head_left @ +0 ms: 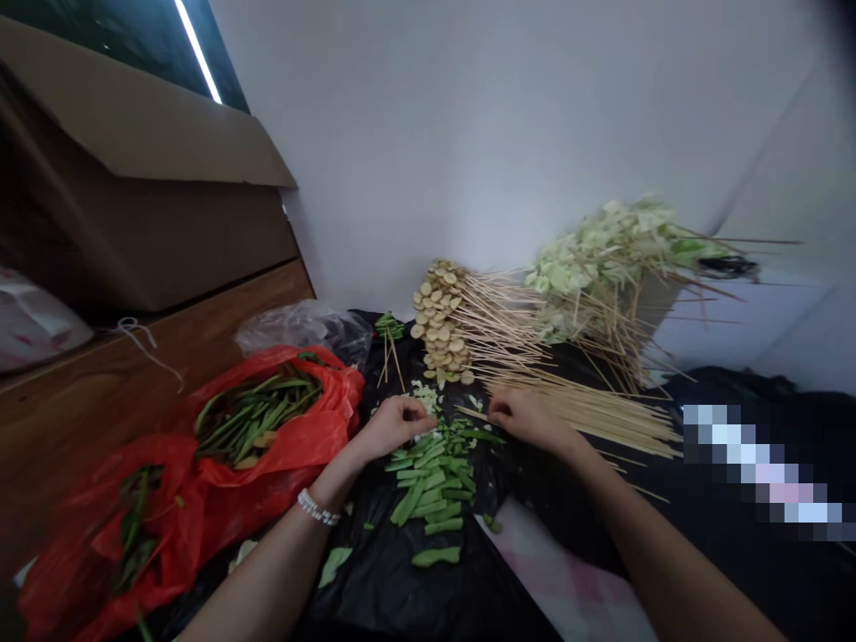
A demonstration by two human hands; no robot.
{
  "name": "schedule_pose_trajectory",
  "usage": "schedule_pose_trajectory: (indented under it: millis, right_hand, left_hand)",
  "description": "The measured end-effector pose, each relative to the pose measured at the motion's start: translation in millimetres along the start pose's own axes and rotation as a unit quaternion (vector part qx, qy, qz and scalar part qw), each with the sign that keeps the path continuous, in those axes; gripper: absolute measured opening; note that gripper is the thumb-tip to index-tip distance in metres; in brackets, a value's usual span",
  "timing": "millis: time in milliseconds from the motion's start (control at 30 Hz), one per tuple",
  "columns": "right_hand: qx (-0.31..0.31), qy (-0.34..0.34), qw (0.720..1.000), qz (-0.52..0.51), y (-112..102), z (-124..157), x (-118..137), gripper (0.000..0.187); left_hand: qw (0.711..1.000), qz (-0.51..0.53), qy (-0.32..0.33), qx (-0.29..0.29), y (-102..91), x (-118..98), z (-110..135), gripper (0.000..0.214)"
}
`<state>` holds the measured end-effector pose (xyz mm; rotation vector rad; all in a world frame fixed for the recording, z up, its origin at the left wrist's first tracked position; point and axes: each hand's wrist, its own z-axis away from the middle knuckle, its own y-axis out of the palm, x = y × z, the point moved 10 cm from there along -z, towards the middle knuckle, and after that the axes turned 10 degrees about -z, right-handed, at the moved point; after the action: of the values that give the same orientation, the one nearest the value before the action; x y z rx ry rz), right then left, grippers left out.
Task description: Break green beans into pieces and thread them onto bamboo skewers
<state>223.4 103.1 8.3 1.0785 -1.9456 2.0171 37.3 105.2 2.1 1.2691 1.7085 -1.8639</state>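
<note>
Cut flat green bean pieces [432, 499] lie in a loose pile on black plastic sheeting [374, 580]. Over the pile's far left side, my left hand [398, 423] has thumb and fingers pinched together; whatever they hold is too small to make out. My right hand [528, 417] is closed on a thin wooden skewer [472, 413], whose tip points left toward my left hand. Just beyond the hands lie skewers threaded with round, pale slices [441, 321]. A few skewers with green pieces [389, 327] lie left of those.
Bare skewers [602, 415] lie right of my right hand. Skewered cabbage leaves [602, 245] are heaped behind them against the white wall [468, 134]. At left are a red plastic bag [294, 464] of whole beans, a clear bag [304, 330] and a cardboard box [167, 223].
</note>
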Motion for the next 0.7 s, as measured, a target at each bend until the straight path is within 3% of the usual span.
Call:
schedule_pose_trajectory:
  millis: [133,367,700]
  right_hand:
    - [-0.004,0.009,0.995,0.102,3,2,8,0.013]
    - [-0.014,0.048,0.985,0.167,7,0,3,0.021]
    - [-0.035,0.034,0.973,0.228,7,5,22,0.023]
  left_hand:
    - [0.998,-0.019,0.002,0.053,2.3,0,2,0.022]
    - [0.985,-0.078,0.029,0.149,13.6,0,0,0.025]
    - [0.975,-0.146,0.075,0.152,16.4,-5,1,0.023]
